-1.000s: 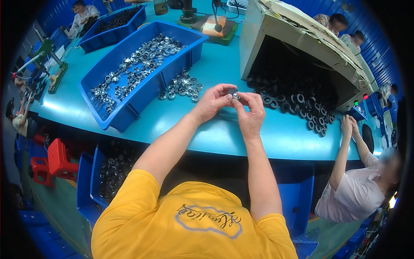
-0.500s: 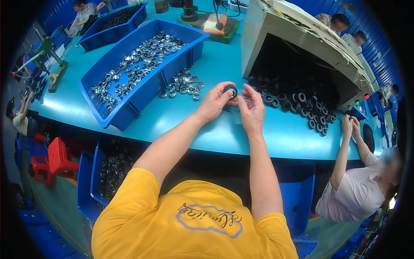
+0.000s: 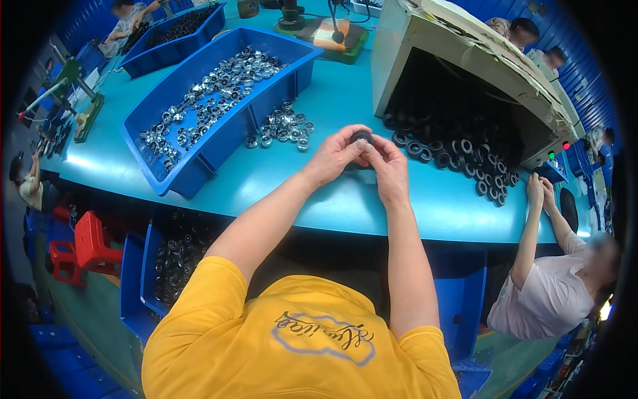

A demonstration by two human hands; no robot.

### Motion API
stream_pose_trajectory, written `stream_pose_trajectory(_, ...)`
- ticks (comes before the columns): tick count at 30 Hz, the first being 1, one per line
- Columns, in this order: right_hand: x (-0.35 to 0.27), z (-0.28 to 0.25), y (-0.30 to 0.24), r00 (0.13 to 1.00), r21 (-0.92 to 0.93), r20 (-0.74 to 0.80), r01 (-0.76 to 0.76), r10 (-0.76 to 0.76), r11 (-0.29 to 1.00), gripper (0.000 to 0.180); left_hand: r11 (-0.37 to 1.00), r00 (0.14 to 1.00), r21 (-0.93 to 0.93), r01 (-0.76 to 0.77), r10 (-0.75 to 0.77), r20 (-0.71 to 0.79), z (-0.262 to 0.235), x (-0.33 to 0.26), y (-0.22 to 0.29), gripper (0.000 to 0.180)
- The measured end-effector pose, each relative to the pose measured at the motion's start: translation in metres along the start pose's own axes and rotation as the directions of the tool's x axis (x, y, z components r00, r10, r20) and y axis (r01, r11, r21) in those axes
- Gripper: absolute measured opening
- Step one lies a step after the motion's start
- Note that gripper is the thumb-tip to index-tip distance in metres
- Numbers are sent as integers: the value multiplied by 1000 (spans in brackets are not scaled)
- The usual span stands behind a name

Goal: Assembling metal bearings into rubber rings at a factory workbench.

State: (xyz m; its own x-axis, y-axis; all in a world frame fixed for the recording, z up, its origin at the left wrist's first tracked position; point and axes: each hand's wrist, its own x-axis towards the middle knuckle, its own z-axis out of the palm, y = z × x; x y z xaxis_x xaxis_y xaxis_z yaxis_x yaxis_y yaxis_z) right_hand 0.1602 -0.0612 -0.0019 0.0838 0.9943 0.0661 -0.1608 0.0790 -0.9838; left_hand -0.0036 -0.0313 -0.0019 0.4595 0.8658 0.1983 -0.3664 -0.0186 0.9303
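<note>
Black rubber, ring-shaped: that is the small part [image 3: 361,137] pinched between my two hands, held just above the teal bench [image 3: 345,199]. My left hand [image 3: 335,156] curls around the ring from its left side, thumb and fingers closed on it. My right hand [image 3: 389,166] presses in from the ring's right side, fingertips closed against it too, so both grips are tight on the same piece and most of it is hidden. I cannot tell whether a metal piece sits inside it.

Just left of the ring, on the bench, lies a loose cluster of small shiny metal parts [image 3: 282,128]. Further left of it stands a long blue bin [image 3: 199,169] filled with more of the same metal parts. Right of the ring, a heap of black rubber rings [image 3: 458,149] spills from under a pale hooded box [image 3: 465,46]. Far right of the ring, another person's hands [image 3: 538,189] rest at the bench edge.

As I judge it, the risk is slipping: with both grips squeezing so small a ring, uneven pressure could pop it out, and it might roll into the heap of rings or drop off the near bench edge.
</note>
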Motion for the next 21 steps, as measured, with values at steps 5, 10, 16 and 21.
stream_pose_trajectory(5,2,-5,8,998,49,39,42,-44,998,32,993,996,122,-12,24,-90,-2,0,-6,30)
stream_pose_trajectory(10,-1,-3,3,996,-25,48,72,-71,997,29,970,980,242,11,38,-197,2,-2,-3,20)
stream_pose_trajectory(16,-6,4,-3,999,-30,15,30,-29,999,28,946,970,323,23,58,-238,7,-1,2,20)
stream_pose_trajectory(21,-1,1,0,992,113,-22,-122,125,986,29,975,994,207,77,-60,-86,-1,-1,1,31)
